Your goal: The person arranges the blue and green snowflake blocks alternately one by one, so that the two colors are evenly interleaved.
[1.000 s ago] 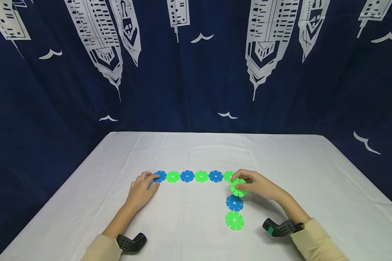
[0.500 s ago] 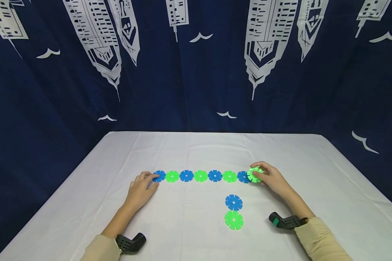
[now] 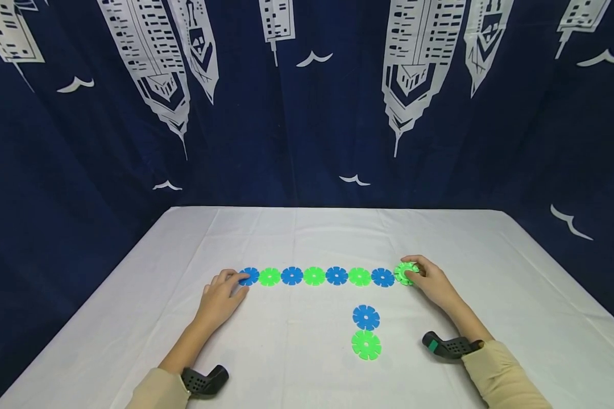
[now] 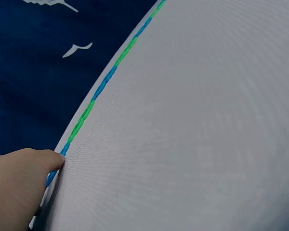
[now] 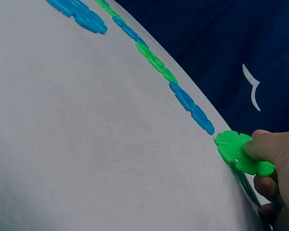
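A row of flat, notched plastic discs, blue and green by turns, runs across the table. My left hand (image 3: 221, 300) rests at the row's left end, its fingertips on the blue disc (image 3: 251, 277) there. My right hand (image 3: 435, 284) pinches a green disc (image 3: 403, 273), thumb on top and fingers beneath, just right of the row's last blue disc (image 3: 382, 278). In the right wrist view, the held green disc (image 5: 231, 146) is tilted, with its edge close to that blue disc (image 5: 192, 109).
Nearer the person, a loose blue disc (image 3: 366, 317) and a green disc (image 3: 366, 345) lie one in front of the other. A white cloth (image 3: 286, 369) covers the table. Behind it hangs a dark blue curtain (image 3: 307, 125) with white prints.
My right hand has carried the green disc from above the near blue disc rightward and back, past the row's right-end blue disc, which is now uncovered. My left hand has stayed in place.
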{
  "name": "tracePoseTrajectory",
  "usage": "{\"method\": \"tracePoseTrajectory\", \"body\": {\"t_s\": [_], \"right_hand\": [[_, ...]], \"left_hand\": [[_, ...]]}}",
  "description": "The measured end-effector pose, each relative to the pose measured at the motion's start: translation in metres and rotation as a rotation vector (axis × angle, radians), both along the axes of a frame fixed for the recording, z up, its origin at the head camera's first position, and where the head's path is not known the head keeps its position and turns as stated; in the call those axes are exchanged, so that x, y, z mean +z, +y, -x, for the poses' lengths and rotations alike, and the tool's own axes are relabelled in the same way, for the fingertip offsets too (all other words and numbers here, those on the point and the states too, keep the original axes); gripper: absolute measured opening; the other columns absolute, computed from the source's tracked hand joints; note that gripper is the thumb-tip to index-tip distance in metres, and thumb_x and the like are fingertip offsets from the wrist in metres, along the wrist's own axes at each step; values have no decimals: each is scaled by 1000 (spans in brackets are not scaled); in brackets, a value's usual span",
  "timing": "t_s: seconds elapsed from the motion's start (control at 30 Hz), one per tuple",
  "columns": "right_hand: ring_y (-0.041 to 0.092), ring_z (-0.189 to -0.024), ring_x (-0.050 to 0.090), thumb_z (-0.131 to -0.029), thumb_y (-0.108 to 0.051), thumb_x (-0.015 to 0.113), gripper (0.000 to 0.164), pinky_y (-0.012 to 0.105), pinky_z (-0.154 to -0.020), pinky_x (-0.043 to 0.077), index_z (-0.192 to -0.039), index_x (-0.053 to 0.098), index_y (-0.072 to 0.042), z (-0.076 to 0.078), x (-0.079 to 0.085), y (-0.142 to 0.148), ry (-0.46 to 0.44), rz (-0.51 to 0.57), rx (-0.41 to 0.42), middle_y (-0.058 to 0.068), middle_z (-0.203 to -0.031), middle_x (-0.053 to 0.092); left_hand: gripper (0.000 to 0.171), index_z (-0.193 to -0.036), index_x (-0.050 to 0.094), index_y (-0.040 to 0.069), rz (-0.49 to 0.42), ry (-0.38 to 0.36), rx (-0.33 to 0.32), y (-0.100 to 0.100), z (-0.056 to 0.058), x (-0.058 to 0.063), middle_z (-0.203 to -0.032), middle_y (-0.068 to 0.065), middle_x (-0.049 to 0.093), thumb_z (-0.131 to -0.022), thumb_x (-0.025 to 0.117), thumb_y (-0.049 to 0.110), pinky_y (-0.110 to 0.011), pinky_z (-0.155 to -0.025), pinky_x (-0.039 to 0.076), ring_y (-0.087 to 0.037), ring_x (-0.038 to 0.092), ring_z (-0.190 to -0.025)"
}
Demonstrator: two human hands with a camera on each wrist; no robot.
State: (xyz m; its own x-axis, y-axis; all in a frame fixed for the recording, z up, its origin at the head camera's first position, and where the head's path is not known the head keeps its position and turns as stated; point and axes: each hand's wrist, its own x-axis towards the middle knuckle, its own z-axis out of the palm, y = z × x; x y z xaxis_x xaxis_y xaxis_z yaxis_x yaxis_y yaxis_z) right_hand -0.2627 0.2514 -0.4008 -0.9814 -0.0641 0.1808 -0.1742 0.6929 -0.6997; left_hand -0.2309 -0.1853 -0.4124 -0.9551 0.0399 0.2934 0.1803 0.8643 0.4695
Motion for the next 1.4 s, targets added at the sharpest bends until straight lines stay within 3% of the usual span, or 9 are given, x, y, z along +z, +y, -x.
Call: {"method": "tracePoseTrajectory", "body": {"t_s": [0.2, 0.47, 0.63, 1.0, 1.4], "right_hand": [[26, -90, 47, -90, -17, 51, 33, 33, -74, 38, -119, 51, -2, 1, -2, -2, 2, -57, -51, 20, -107, 54], [26, -85, 45, -87, -18, 53, 29, 32, -70, 31, -107, 55, 3, 0, -4, -1, 78, -146, -82, 18, -96, 51], [27, -86, 47, -88, -21, 54, 29, 36, -72, 32, -105, 56, 2, -1, -6, -3, 64, -168, -103, 18, -100, 51], [26, -86, 47, -88, -21, 52, 32, 36, -71, 31, -109, 55, 3, -4, 0, -1, -1, -160, -73, 20, -102, 50], [23, -81, 46, -87, -18, 52, 28, 32, -68, 27, -105, 57, 2, -3, 0, -1, -11, -146, -136, 13, -90, 50]], "left_hand": [[32, -117, 61, 13, 4, 2, 5, 0, 0, 0, -122, -17, 52, -87, 57, 26, -45, -83, 33, -33, 47, -112], [34, -118, 60, 14, 10, -21, 3, -1, 1, 1, -123, -17, 50, -88, 56, 28, -45, -84, 33, -33, 47, -113], [34, -118, 60, 13, 0, -25, -1, -1, 0, 3, -123, -17, 50, -88, 55, 29, -46, -85, 33, -33, 47, -113], [32, -116, 61, 13, 6, 5, -4, 0, 1, 0, -122, -17, 52, -87, 57, 26, -45, -83, 33, -33, 48, -111], [32, -117, 61, 13, 5, -2, -15, 0, 1, 1, -122, -17, 51, -87, 57, 26, -45, -82, 34, -34, 48, -111]]}}
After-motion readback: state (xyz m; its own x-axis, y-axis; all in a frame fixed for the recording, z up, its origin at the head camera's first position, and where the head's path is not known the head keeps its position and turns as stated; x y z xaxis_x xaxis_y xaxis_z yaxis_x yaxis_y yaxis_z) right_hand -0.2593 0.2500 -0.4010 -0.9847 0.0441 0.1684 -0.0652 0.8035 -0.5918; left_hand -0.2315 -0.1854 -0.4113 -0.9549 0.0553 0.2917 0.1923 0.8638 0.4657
